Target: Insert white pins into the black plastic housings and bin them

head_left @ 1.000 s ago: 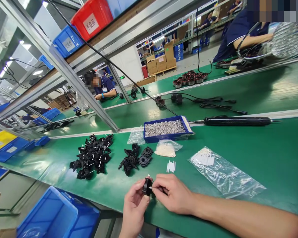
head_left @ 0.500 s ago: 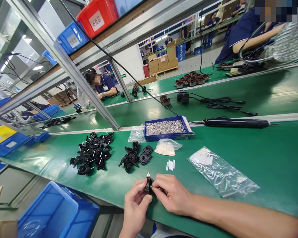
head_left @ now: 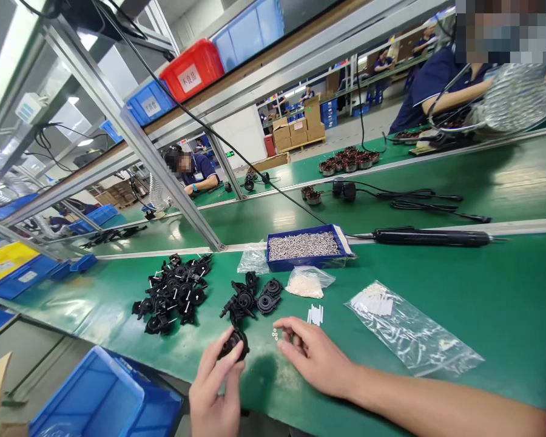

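My left hand grips a round black plastic housing between thumb and fingers, tilted above the near edge of the bench. My right hand rests low over the green top, thumb and index finger slightly apart beside several tiny white rings. The index fingertip is at the rings; whether it touches one I cannot tell. Beyond the left hand lie a few more black housings. Farther left is a large heap of black housings with white pins standing in them. Short white rods lie past the right hand.
A blue tray of metal pins stands behind, near a small bag of pale parts. At right lies a clear zip bag. A black electric screwdriver lies along the rail. A metal post rises at left.
My left hand has moved left with the black housing and turned its face toward view. My right hand has come away from the housing to the small white rings.
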Tool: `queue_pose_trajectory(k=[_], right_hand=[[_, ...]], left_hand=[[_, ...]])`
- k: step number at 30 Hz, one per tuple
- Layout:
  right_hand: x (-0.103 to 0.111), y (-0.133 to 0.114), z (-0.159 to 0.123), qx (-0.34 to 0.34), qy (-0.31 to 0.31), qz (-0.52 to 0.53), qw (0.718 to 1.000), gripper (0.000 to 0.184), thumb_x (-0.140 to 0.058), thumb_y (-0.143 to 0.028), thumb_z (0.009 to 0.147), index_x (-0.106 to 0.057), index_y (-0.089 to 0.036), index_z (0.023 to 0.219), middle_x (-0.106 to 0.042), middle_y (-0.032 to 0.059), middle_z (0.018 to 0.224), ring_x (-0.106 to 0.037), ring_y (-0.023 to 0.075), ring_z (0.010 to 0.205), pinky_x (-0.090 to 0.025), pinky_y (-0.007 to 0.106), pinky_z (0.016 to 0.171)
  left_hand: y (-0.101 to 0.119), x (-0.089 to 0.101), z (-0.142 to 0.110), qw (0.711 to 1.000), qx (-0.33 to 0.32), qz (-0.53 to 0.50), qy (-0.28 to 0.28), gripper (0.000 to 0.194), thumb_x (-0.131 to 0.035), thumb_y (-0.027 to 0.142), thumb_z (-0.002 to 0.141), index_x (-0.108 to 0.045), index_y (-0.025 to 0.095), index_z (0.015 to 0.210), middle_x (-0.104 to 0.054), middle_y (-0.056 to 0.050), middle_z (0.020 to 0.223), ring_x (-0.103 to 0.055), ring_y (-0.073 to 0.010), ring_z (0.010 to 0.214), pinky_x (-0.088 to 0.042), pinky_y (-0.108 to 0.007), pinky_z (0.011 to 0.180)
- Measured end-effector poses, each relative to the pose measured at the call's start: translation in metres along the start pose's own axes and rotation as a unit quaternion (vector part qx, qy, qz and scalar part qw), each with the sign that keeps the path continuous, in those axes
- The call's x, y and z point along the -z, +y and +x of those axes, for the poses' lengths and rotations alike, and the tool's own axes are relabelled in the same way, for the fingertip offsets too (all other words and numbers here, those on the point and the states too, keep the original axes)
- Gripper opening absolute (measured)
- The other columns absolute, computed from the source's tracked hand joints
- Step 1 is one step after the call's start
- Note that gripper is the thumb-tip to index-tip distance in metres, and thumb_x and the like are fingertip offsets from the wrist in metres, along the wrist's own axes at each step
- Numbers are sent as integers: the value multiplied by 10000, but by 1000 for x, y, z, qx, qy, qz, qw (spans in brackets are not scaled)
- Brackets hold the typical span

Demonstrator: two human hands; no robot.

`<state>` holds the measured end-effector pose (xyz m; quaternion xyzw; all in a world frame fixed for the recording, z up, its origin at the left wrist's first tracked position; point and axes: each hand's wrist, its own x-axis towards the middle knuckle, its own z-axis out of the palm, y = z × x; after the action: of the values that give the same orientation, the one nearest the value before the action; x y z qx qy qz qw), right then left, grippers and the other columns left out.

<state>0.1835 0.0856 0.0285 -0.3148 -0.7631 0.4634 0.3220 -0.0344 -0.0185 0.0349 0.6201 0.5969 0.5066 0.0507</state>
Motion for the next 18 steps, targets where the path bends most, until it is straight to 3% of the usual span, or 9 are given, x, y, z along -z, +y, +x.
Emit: queue_pose_trajectory(k=[3, 5, 11, 14, 18], right_hand=[[2, 1, 3, -19, 26, 3, 999, 258, -503, -347, 1044, -629, -213, 1225, -640, 18, 873, -573, 177, 751, -446, 304, 697], [2, 0, 3, -21, 24, -9, 999, 248, -495, -336, 1044, -644, -208, 1195, -659, 31, 922, -579, 177, 759, -446, 309, 706], [3, -6, -1, 33, -36, -96, 994, 189, -537, -280, 1001, -658, -229, 1138, -672, 22, 1002, -598, 176, 793, -417, 304, 708], [1, -6, -1, 35, -53, -129, 990, 152, -539, -276, 995, -657, -232, 1080, -668, 12, 943, -608, 186, 805, -407, 310, 726], [-4, -1, -3, 36, -87, -182, 979, 137, -531, -280, 991, -652, -243, 1044, -670, 13, 938, -630, 208, 827, -398, 325, 734]], left_hand=[[-9, 4, 0, 990, -99, 83, -55, 459, -622, 133, 926, -709, 367, 1311, -684, -76, 1384, -664, -288, 1238, -581, -413, 1035], [-15, -5, -6, 988, -105, 80, -82, 461, -590, 130, 942, -707, 387, 1306, -706, -68, 1352, -676, -287, 1226, -603, -403, 997], [-20, -27, -33, 997, -26, 14, 65, 305, -644, 186, 935, -809, 371, 1113, -736, -74, 1294, -658, -323, 1252, -530, -473, 1101], [-34, -18, -35, 999, 28, 3, 38, 271, -654, 257, 939, -800, 357, 1144, -723, -75, 1320, -677, -312, 1227, -536, -446, 1106], [-79, 6, -15, 992, 105, 75, 2, 356, -611, 369, 958, -728, 328, 1292, -647, -99, 1436, -608, -327, 1329, -464, -508, 1172]])
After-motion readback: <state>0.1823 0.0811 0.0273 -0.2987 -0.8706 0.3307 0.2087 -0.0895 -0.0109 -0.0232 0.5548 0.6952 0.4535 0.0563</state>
